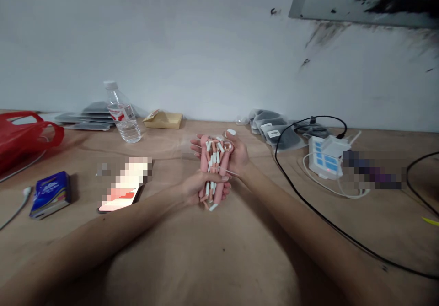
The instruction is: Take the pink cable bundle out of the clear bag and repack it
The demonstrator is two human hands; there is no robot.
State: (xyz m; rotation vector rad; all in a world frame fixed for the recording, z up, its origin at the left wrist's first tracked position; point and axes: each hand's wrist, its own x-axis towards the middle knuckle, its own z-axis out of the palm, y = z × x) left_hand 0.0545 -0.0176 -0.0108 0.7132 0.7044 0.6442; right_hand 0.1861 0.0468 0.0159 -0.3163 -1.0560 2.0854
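A folded jump rope [213, 157] with pink handles and white and pinkish beads is held up in the middle of the view, over the table. My left hand [197, 186] is closed around its lower part, thumb across the front and fingertips showing past the right side. Behind the upper part lies my right hand [239, 154], its fingertips coming out on the left and its thumb at the top right. A thin pale cord loops around the bundle near my right hand. The palms are mostly hidden by the rope.
On the left are a red plastic bag [20, 146], a blue tissue pack [51, 194], a lit phone [125, 187] and a water bottle [123, 114]. A small cardboard tray [163, 120] and grey packets [274, 130] line the wall. A power strip [324, 157] with cables sits right.
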